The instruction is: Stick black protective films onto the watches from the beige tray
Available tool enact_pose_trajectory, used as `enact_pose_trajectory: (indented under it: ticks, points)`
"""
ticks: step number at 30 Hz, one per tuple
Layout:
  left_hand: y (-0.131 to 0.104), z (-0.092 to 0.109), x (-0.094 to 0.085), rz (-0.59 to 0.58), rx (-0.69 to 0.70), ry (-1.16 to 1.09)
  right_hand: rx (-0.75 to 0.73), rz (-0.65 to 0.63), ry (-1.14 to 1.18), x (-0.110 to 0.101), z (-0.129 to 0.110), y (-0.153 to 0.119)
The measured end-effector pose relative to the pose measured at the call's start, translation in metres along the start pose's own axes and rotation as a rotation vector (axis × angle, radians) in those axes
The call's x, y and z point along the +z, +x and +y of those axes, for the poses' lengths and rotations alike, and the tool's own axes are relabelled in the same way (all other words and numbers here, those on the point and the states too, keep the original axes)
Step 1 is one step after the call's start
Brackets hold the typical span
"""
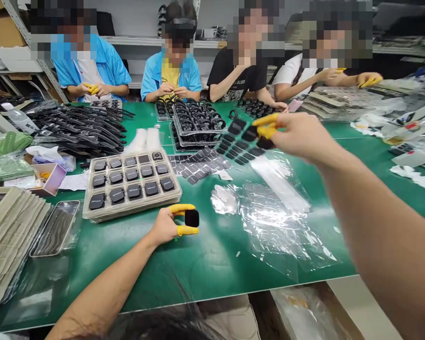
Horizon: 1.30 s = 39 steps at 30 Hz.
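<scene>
My left hand, with yellow finger cots, pinches a small square watch case by its edges just over the table. Its dark glossy face is toward me. Raised at the right, my right hand grips a clear sheet of black square stickers by its near corner. The sheet hangs tilted and somewhat blurred. Left of centre stands a stack of clear trays; the top one holds rows of dark square watch cases, one with an uncovered glossy face. More grey sticker sheets lie behind it.
Clear plastic film lies on the green table. Black watch straps are heaped back left. Stacked trays of curled straps stand at the centre back. Several people work across the table. More trays fill the left edge.
</scene>
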State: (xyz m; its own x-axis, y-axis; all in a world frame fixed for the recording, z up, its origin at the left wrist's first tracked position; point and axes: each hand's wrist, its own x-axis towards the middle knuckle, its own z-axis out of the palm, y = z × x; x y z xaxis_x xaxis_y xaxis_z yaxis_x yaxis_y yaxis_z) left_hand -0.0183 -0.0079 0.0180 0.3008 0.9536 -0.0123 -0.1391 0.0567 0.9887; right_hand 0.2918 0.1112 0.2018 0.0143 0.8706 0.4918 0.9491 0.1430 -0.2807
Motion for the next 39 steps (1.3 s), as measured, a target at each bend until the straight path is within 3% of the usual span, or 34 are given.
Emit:
enact_pose_trajectory:
  ticks: [1, 4, 5, 7, 11, 15, 18, 20, 23, 26, 33, 39]
  points:
    - [-0.001, 0.001, 0.0, -0.052, 0.0, -0.08, 0.043, -0.209, 0.043, -0.015, -0.006, -0.018]
    - [0.0, 0.002, -0.004, -0.172, -0.057, -0.321, 0.022, -0.624, 0.36, -0.042, -0.029, -0.075]
    - [0.001, 0.001, -0.005, -0.195, -0.082, -0.377, -0.011, -0.729, 0.413, -0.043, -0.036, -0.09]
    - [0.001, -0.001, -0.007, -0.223, -0.125, -0.425, -0.1, -0.807, 0.438, -0.033, -0.048, -0.112]
    - [0.001, -0.003, -0.008, -0.194, -0.13, -0.376, -0.182, -0.789, 0.493, 0.015, -0.062, -0.122]
    - [0.004, 0.0, -0.01, -0.103, -0.152, -0.336, -0.019, -0.668, 0.653, 0.066, -0.065, -0.117]
    - [0.009, 0.0, -0.01, 0.034, -0.183, -0.256, 0.083, -0.552, 0.73, 0.099, -0.062, -0.124]
    - [0.011, -0.003, -0.008, 0.106, -0.18, -0.145, 0.19, -0.467, 0.823, 0.118, -0.057, -0.135]
    - [0.009, -0.012, -0.005, 0.097, -0.117, 0.112, 0.38, -0.369, 1.026, 0.139, -0.049, -0.156]
    - [0.005, -0.018, -0.003, 0.087, -0.031, 0.325, 0.485, -0.377, 1.144, 0.147, -0.043, -0.169]
    - [0.004, -0.015, -0.001, 0.197, 0.037, 0.292, 0.599, -0.474, 1.248, 0.14, -0.047, -0.172]
    - [0.0, -0.014, 0.003, 0.22, 0.32, 0.598, 0.716, -0.413, 1.335, 0.141, -0.049, -0.176]
